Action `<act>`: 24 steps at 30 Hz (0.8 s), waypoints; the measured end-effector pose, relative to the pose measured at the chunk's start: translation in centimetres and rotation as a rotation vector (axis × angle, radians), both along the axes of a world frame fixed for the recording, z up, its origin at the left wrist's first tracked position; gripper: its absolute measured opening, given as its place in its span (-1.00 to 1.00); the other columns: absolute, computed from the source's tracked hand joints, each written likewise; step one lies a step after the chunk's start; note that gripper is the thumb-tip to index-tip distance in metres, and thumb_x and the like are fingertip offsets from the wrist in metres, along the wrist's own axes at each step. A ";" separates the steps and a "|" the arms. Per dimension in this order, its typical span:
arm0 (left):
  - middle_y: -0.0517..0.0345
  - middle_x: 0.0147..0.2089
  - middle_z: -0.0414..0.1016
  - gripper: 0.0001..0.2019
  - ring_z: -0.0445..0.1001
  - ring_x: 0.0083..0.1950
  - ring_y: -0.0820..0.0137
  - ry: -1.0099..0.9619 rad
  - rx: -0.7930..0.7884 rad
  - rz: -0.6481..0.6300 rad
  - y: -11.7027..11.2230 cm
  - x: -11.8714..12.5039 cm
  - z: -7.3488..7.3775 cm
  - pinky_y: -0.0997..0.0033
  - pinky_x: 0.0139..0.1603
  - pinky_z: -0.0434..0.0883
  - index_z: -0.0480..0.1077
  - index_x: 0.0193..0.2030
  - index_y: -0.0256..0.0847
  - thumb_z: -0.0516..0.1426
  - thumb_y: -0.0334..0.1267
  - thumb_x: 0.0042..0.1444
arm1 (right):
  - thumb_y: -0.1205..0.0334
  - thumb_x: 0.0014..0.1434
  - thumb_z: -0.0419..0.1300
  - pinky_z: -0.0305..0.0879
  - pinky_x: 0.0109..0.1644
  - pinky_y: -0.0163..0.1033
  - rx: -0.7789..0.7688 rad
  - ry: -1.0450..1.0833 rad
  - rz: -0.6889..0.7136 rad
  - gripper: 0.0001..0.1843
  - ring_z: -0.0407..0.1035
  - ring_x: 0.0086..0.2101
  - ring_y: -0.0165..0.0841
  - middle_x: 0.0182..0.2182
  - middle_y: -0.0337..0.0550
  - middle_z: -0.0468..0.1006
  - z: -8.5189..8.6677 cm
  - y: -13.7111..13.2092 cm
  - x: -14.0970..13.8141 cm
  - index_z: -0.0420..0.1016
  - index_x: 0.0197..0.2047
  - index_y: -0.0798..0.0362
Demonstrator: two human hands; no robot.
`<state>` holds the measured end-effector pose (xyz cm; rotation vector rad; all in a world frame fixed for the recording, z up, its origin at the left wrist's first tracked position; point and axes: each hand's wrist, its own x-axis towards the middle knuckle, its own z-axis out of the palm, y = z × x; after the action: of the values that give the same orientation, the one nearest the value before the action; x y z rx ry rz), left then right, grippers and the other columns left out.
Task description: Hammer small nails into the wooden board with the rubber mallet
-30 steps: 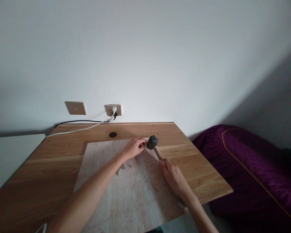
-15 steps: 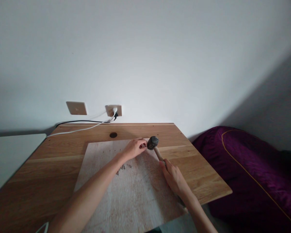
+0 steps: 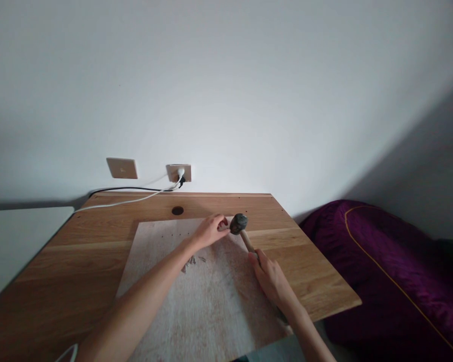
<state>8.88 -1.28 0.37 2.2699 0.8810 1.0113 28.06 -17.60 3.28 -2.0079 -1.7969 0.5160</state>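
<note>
A pale wooden board (image 3: 211, 296) lies on the wooden desk (image 3: 90, 241). My right hand (image 3: 270, 276) is closed round the wooden handle of a hammer (image 3: 240, 227), whose dark head hovers at the board's far edge. My left hand (image 3: 210, 229) rests on the board just left of the hammer head, with fingertips pinched together on something too small to name, perhaps a nail. Several loose nails (image 3: 192, 260) lie on the board beside my left forearm. A row of small dark dots (image 3: 173, 234) runs along the far part of the board.
Two wall plates sit above the desk: a blank one (image 3: 122, 168) and a socket (image 3: 180, 172) with black and white cables running left along the desk's back edge. A round cable hole (image 3: 177, 210) is in the desk. A purple bedcover (image 3: 392, 271) lies to the right.
The view has drifted slightly. Both hands and the hammer stay in almost the same place, with the hammer head still next to my left fingertips.
</note>
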 end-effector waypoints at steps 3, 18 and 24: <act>0.16 -0.31 0.46 -0.91 0.43 -0.30 0.41 -0.023 -0.019 0.002 0.2 0.0 -0.2 0.47 -0.26 0.32 0.46 -0.33 -0.25 0.29 -0.32 0.11 | -0.03 0.45 -0.22 0.28 -0.16 -0.19 0.002 -0.004 -0.002 -0.54 0.60 -0.12 -0.07 -0.23 0.05 0.69 0.0 0.0 0.0 0.42 -0.11 -0.01; 0.23 -0.42 0.38 -0.92 0.35 -0.39 0.46 -0.027 -0.068 -0.010 0.5 -0.1 -0.1 0.49 -0.34 0.21 0.52 -0.38 -0.27 0.27 -0.33 0.12 | 0.01 0.45 -0.14 0.30 -0.23 -0.26 0.050 -0.011 -0.004 -0.59 0.62 -0.20 -0.15 -0.31 -0.01 0.70 -0.1 0.0 0.2 0.45 -0.20 -0.04; 0.24 -0.44 0.37 -0.90 0.34 -0.39 0.45 -0.005 -0.056 -0.001 0.5 0.0 0.0 0.47 -0.33 0.19 0.51 -0.41 -0.26 0.27 -0.33 0.11 | -0.02 0.46 -0.17 0.31 -0.22 -0.26 0.040 -0.016 0.002 -0.57 0.62 -0.20 -0.15 -0.30 -0.02 0.70 0.0 0.0 0.2 0.44 -0.20 -0.05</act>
<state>8.89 -0.81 0.35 2.2195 0.8951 0.9798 28.28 -17.61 3.26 -1.9891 -1.8039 0.4624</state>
